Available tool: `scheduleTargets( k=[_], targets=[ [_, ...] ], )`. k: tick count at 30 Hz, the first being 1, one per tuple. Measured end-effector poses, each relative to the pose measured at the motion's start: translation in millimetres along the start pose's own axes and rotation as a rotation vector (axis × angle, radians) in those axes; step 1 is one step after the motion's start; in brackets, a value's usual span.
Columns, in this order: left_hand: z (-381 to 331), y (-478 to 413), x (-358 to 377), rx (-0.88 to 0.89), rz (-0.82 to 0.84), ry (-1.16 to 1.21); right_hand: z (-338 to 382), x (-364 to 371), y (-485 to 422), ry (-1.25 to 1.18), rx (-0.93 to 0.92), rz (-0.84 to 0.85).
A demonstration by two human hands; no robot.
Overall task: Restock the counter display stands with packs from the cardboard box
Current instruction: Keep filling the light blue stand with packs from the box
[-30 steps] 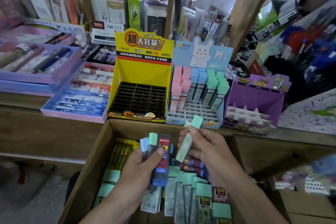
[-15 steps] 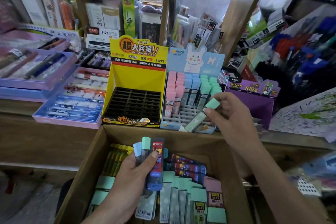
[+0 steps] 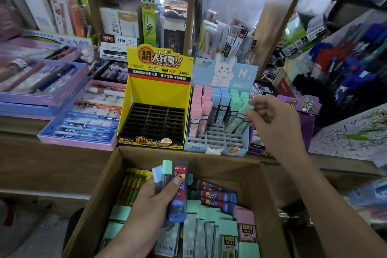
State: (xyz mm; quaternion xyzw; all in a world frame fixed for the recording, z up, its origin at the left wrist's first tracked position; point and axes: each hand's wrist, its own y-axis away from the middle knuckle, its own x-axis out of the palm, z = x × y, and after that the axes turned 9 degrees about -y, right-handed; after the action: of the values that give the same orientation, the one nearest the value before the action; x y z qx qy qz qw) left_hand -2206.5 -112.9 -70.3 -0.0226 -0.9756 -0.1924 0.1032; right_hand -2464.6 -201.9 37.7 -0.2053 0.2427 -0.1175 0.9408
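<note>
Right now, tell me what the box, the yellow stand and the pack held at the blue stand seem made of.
Cardboard box: plain brown card, matte, creased at the corners.
Yellow stand: printed card with a slight sheen. Its black grid insert looks like moulded plastic.
Mint pack, pinched by the right hand: probably plastic, with a tinted see-through body and an opaque matte cap.

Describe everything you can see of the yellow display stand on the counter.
The yellow display stand looks like printed cardboard. It has a tall yellow back panel, a header printed with Chinese characters and 24PCS, sloping side walls and a low printed front lip. Inside sits a black grid insert, and every visible slot is empty. It stands upright on the counter, between the lilac pen tray and the blue rabbit stand, just behind the cardboard box.
</note>
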Motion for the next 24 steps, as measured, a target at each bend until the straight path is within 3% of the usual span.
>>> scheduleTargets(
  k=[14, 24],
  targets=[
    [0, -1, 0, -0.003, 0.023, -0.031, -6, -1, -7, 0.063, -0.005, 0.017],
    [-1, -1, 1, 0.011, 0.023, -0.028, -10, 15, -15, 0.246, -0.168, -0.003]
  ],
)
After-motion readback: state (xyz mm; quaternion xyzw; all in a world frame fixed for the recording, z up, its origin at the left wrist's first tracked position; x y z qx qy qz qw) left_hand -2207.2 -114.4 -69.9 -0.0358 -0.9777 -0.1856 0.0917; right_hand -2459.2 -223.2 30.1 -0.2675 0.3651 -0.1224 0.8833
